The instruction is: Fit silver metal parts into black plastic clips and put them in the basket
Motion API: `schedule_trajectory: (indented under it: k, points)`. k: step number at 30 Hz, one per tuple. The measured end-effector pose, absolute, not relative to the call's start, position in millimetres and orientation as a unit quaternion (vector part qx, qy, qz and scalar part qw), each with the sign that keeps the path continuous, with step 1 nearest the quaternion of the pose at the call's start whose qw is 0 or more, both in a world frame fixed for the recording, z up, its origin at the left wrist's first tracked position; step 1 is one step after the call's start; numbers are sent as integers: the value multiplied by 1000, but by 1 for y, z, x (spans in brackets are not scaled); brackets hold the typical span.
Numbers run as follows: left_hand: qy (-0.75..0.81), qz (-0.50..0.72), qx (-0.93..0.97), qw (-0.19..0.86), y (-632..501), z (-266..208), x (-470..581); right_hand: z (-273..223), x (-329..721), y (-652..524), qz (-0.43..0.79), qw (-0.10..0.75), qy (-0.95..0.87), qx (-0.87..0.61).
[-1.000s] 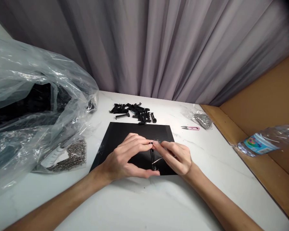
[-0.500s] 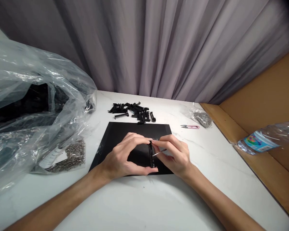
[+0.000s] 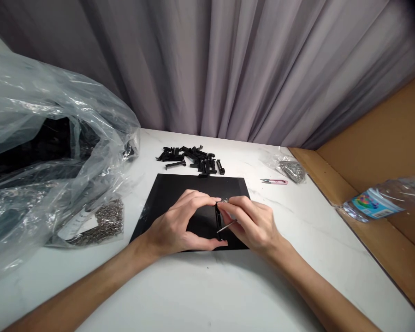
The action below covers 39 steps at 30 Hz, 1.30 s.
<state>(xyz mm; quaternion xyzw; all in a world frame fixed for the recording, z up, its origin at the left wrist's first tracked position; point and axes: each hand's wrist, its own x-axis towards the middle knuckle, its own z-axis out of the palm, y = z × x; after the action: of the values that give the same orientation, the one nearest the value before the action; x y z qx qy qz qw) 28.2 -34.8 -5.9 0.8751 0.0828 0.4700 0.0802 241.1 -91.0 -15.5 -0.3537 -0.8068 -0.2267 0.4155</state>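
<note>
Between the thumb and fingers of my left hand (image 3: 183, 223) a narrow black plastic part (image 3: 218, 216) is gripped by its two ends, over a black mat (image 3: 197, 184). My right hand (image 3: 254, 221) is closed, its fingertips at the part's far end. A thin metal rod (image 3: 227, 226) sticks out from the right hand's fingers and crosses in front of the part. What the right fingertips pinch is hidden. Just beyond the fingers lie small shiny metal pieces (image 3: 224, 200), too small to name.
Several similar black parts (image 3: 204, 163) lie heaped behind the mat. Pink thread snips (image 3: 275, 181) and a bag of metal pieces (image 3: 292, 170) lie at right, by a plastic bottle (image 3: 373, 203) and cardboard (image 3: 383, 138). Left are a large clear bag (image 3: 100, 106) and another bag of metal pieces (image 3: 107, 221).
The metal rod has swung its tip down and left, now crossing the black part lower. The right hand has shifted slightly; the left hand keeps its hold.
</note>
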Motion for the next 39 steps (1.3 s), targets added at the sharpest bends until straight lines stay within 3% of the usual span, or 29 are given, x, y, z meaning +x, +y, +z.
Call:
schedule_trajectory:
  k: [4,11,20,39]
  points:
    - [90,466,877,79,-34,-7,28,-14,238,-92,-210,422,-800,-371]
    - [113,485,861,102,-39,-12,30,-30,236,-89,-217,506,-745,-377]
    - [147,499,846,116,-43,-10,30,-34,250,-86,-288,427,-799,-309]
    - [215,409,861,213,-38,-14,26,-51,245,-79,-185,446,-803,-349]
